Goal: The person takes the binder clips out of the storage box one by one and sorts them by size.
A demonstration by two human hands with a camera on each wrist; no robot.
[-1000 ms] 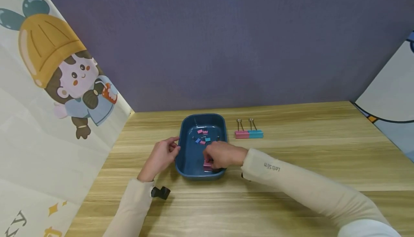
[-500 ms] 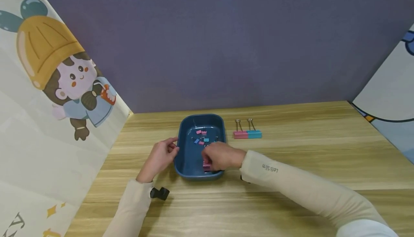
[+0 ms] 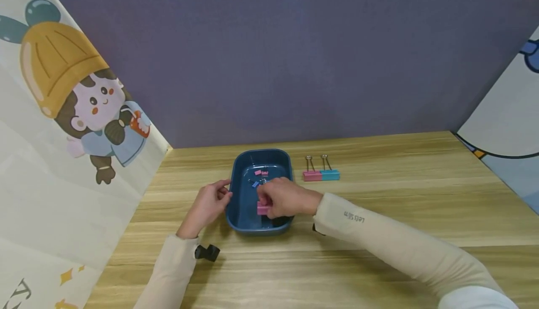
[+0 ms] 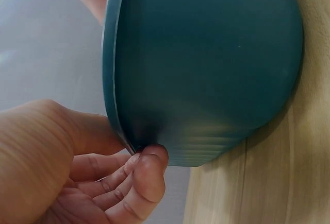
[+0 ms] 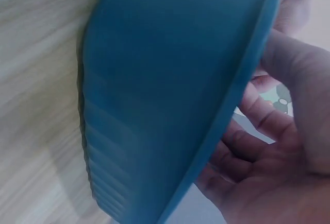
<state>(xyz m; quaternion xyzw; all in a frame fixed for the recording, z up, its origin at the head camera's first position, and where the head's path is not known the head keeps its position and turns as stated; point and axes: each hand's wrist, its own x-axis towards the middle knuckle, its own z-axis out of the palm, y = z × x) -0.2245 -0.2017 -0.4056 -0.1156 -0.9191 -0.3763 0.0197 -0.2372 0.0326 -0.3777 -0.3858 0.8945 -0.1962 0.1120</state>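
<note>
The blue tray (image 3: 242,208) looks like smooth plastic, glossy inside, with shallow ribs in its satiny outer wall. The large pink binder clip (image 3: 262,209) inside it has a smooth, coated-looking body; the turquoise binder clip (image 3: 331,175) has shiny metal wire handles. The tabletop (image 3: 400,196) shows wood grain with a soft sheen; the sleeves (image 3: 391,236) are matt cloth, the backdrop (image 3: 269,61) matt and fabric-like.

Pink clip (image 3: 263,209) partly hidden behind right fingers (image 3: 264,194); tray (image 4: 206,64) cut off in both wrist views.
</note>
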